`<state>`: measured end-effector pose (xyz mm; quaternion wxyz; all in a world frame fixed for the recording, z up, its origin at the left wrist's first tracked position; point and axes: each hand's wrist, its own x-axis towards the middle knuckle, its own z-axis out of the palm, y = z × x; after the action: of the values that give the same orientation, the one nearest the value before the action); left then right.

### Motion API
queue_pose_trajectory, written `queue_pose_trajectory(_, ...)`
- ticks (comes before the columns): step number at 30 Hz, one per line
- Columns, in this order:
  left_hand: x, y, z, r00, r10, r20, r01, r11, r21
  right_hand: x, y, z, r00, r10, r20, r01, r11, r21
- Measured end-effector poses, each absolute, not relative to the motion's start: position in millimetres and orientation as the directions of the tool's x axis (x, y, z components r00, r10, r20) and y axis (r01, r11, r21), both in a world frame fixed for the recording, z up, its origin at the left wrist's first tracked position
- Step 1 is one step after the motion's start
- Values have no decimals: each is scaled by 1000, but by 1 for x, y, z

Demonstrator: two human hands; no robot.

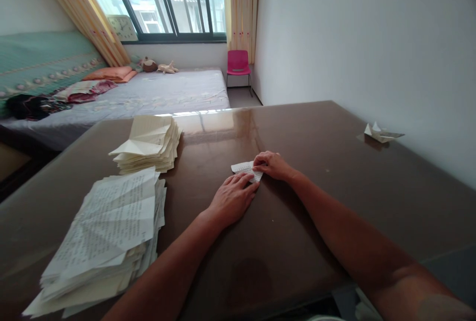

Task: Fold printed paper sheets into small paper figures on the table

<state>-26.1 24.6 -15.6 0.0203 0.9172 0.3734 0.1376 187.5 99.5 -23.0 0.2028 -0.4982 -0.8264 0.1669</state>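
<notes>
A small folded piece of printed paper (243, 166) lies on the brown glossy table, partly covered by my hands. My left hand (234, 193) rests flat over its near edge, fingers stretched out and pressing it to the tabletop. At its right side, my right hand (273, 164) has curled fingers, with thumb and fingertips pinching the paper's edge. The part of the paper under my fingers is hidden.
Left of my hands lie a stack of printed sheets (107, 222) and, behind it, a stack of creased yellowish paper (148, 137). A folded paper boat (383, 135) sits at the table's right edge. Beyond the table (316, 241) are a bed (186, 88) and a pink chair (238, 63).
</notes>
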Motion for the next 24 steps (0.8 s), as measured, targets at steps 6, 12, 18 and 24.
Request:
queue_pose_trajectory(6,-35,43,-12,531,807,257,777,-585,232,194,102,-24,-585,766,268,567,622,-540)
queue_pose_trajectory(12,-30,33,-12,526,824,212,778,-566,273,185,93,-18,-404,860,313,709,510,-487)
queue_pose_trajectory(18,-23,34,-13,462,873,157,819,-488,302,192,83,-8,-592,805,32,624,483,-614)
queue_pose_trajectory(24,-17,45,-12,380,922,69,864,-380,330,198,73,-17,-526,845,96,572,435,-696)
